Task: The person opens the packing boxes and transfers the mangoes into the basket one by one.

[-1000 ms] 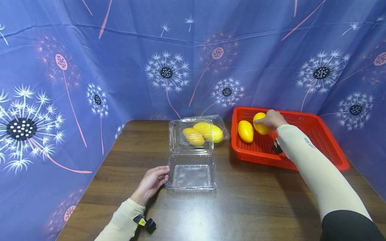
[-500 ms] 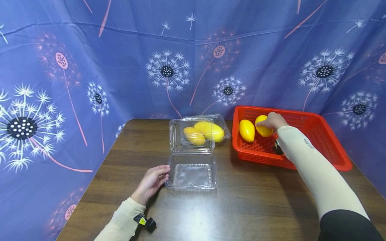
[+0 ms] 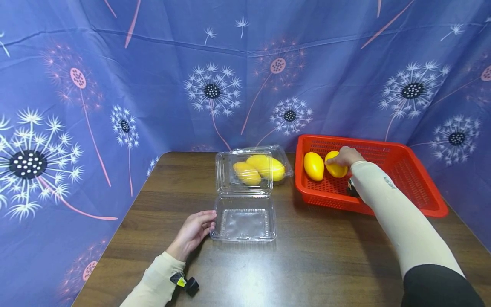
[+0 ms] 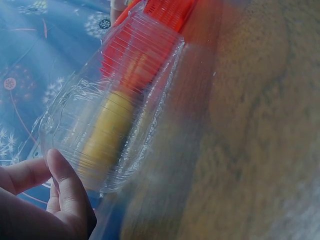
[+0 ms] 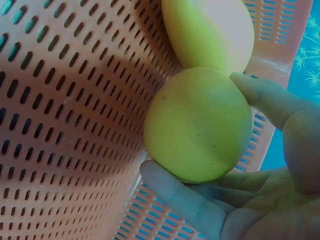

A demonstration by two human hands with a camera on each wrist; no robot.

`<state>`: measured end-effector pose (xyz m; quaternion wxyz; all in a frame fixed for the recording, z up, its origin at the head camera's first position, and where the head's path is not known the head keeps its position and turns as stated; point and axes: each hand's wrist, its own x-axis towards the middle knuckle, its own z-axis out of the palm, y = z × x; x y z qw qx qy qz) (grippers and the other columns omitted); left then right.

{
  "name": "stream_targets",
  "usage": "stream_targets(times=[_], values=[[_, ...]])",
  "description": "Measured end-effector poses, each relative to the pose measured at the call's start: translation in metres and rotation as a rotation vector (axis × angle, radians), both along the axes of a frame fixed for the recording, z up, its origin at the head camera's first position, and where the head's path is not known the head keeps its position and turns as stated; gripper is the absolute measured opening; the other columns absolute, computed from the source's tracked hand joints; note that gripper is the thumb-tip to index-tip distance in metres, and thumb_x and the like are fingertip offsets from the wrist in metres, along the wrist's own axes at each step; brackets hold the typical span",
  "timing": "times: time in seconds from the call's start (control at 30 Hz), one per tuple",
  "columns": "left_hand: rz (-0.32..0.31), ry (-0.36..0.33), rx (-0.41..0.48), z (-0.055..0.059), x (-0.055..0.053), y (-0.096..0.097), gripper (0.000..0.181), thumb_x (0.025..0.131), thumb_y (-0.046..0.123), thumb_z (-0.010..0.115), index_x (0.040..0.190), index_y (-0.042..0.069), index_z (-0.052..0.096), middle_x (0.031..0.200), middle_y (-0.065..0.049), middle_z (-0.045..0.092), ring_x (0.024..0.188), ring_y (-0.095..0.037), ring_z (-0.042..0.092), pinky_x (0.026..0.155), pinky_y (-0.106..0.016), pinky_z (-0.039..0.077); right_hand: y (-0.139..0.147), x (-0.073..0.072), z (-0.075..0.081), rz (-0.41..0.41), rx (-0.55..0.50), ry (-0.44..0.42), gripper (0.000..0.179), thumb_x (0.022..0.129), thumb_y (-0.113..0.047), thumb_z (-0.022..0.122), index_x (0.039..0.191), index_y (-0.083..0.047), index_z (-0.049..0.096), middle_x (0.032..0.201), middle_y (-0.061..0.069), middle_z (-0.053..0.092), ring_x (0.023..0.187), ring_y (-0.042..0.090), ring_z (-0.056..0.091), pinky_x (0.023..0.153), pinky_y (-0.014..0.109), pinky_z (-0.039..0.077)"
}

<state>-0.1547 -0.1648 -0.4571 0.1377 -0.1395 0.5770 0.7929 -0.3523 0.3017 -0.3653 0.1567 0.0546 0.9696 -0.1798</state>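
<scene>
An open clear plastic clamshell container [image 3: 245, 224] stands on the table, its lid raised at the back. My left hand [image 3: 193, 230] pinches its left rim between thumb and fingers, as the left wrist view shows. Over in the red basket [image 3: 333, 204], my right hand [image 3: 348, 157] grips a yellow mango [image 3: 334, 168], thumb on one side and fingers on the other. A second mango [image 3: 313, 166] lies just left of it. In the right wrist view the held mango [image 5: 197, 125] meets the other mango [image 5: 210, 35].
Behind the raised lid sits another clear container [image 3: 284, 158] with yellow mangoes [image 3: 247, 174] in it, partly seen through the lid. The basket stands at the back right of the wooden table [image 3: 184, 183]. A blue dandelion-print cloth [image 3: 161, 85] hangs behind.
My right hand has lowered slightly with the mango, which sits a little lower and farther from the mango on its left. The left hand keeps its place at the container.
</scene>
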Motion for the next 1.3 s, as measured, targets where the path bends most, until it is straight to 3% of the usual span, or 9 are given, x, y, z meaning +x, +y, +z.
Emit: stream_targets(times=[0.17, 0.43, 0.63, 0.8, 0.9, 1.13, 1.3], values=[[-0.004, 0.002, 0.005, 0.0, 0.001, 0.0, 0.011, 0.093, -0.002, 0.054, 0.101, 0.002, 0.059, 0.076, 0.006, 0.063, 0.063, -0.003, 0.058, 0.062, -0.014, 0.052, -0.001, 0.001, -0.001, 0.017, -0.014, -0.039, 0.052, 0.091, -0.039, 0.062, 0.104, 0.008, 0.046, 0.086, 0.017, 0.049, 0.071, 0.025, 0.055, 0.06, 0.034, 0.058], [-0.007, -0.007, 0.005, 0.001, 0.002, 0.001, 0.011, 0.093, -0.002, 0.054, 0.096, 0.007, 0.061, 0.076, 0.007, 0.063, 0.063, -0.004, 0.058, 0.062, -0.014, 0.052, 0.004, -0.006, -0.014, 0.011, -0.1, -0.188, 0.059, 0.094, -0.038, 0.059, 0.12, 0.012, 0.041, 0.1, 0.021, 0.047, 0.089, 0.033, 0.056, 0.07, 0.042, 0.061], [-0.003, -0.01, -0.004, 0.001, 0.001, 0.001, 0.01, 0.093, -0.002, 0.054, 0.097, 0.005, 0.06, 0.077, 0.006, 0.063, 0.063, -0.004, 0.058, 0.063, -0.014, 0.052, 0.004, -0.001, -0.011, 0.015, -0.172, -0.188, 0.055, 0.097, -0.035, 0.055, 0.119, 0.013, 0.039, 0.095, 0.019, 0.046, 0.079, 0.027, 0.056, 0.072, 0.04, 0.06], [-0.001, -0.008, -0.005, 0.001, 0.0, 0.001, 0.01, 0.092, -0.001, 0.055, 0.098, 0.005, 0.06, 0.079, 0.006, 0.063, 0.064, -0.004, 0.058, 0.064, -0.015, 0.052, 0.003, -0.001, -0.009, 0.001, -0.241, -0.221, 0.054, 0.099, -0.024, 0.048, 0.129, 0.018, 0.029, 0.107, 0.025, 0.041, 0.085, 0.029, 0.055, 0.081, 0.045, 0.059], [0.002, -0.012, -0.004, 0.001, 0.0, 0.002, 0.01, 0.093, -0.001, 0.055, 0.097, 0.005, 0.06, 0.079, 0.006, 0.063, 0.064, -0.004, 0.057, 0.064, -0.015, 0.052, 0.003, -0.003, -0.009, 0.005, -0.221, -0.222, 0.055, 0.099, -0.022, 0.047, 0.131, 0.018, 0.028, 0.113, 0.028, 0.041, 0.09, 0.034, 0.056, 0.083, 0.053, 0.058], [-0.001, -0.014, -0.01, 0.001, -0.001, 0.002, 0.01, 0.093, -0.002, 0.054, 0.101, 0.003, 0.058, 0.079, 0.006, 0.063, 0.064, -0.004, 0.057, 0.063, -0.014, 0.052, 0.004, -0.003, -0.009, 0.016, -0.231, -0.221, 0.044, 0.099, -0.021, 0.049, 0.119, 0.015, 0.035, 0.104, 0.023, 0.041, 0.085, 0.03, 0.055, 0.084, 0.05, 0.058], [-0.005, -0.014, -0.011, 0.001, -0.002, 0.001, 0.01, 0.093, -0.002, 0.054, 0.101, 0.003, 0.058, 0.078, 0.005, 0.062, 0.064, -0.004, 0.057, 0.063, -0.014, 0.052, 0.004, -0.003, -0.01, 0.009, -0.218, -0.224, 0.05, 0.099, -0.023, 0.048, 0.125, 0.017, 0.031, 0.108, 0.025, 0.039, 0.09, 0.032, 0.053, 0.086, 0.053, 0.057]])
